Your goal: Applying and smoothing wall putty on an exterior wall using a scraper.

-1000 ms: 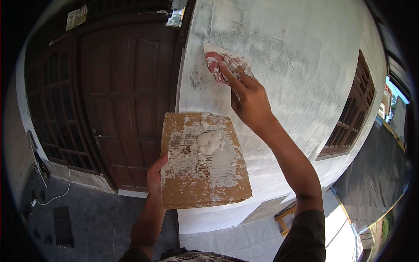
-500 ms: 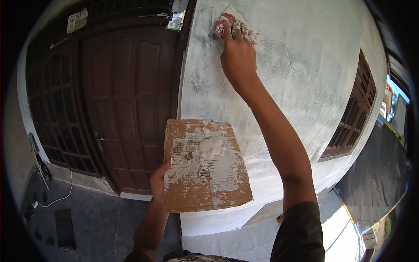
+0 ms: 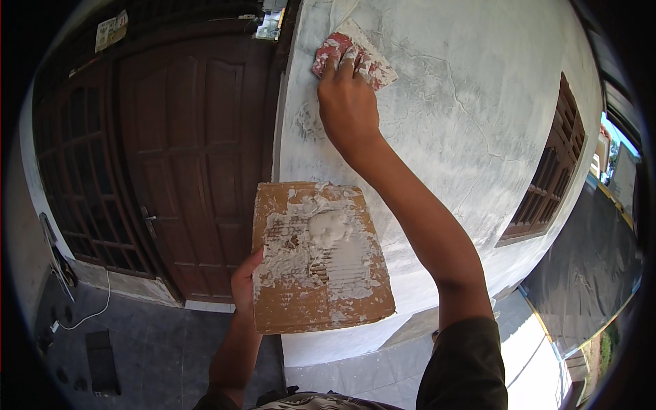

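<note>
My right hand (image 3: 348, 109) reaches up and grips a red putty scraper (image 3: 331, 52), its surface smeared with white filler. The scraper lies against the patchy white-grey wall (image 3: 437, 130), near the wall's left edge. Lower down, my left hand (image 3: 244, 281) holds a piece of brown cardboard (image 3: 287, 318) by its left side; most of those fingers are hidden beneath it. Torn, ridged patches show on the cardboard, and a mound of wet white putty (image 3: 329, 227) sits on its upper middle.
A dark brown panelled door (image 3: 184, 157) with a metal handle stands left of the wall. Right is a brown shuttered window (image 3: 547, 171). A white cable (image 3: 89, 316) and a dark mat (image 3: 102, 362) lie on the grey tiled floor. A thin crack runs down the wall.
My right hand has moved the scraper down and to the left along the wall. The cardboard in my left hand has stayed nearly in place.
</note>
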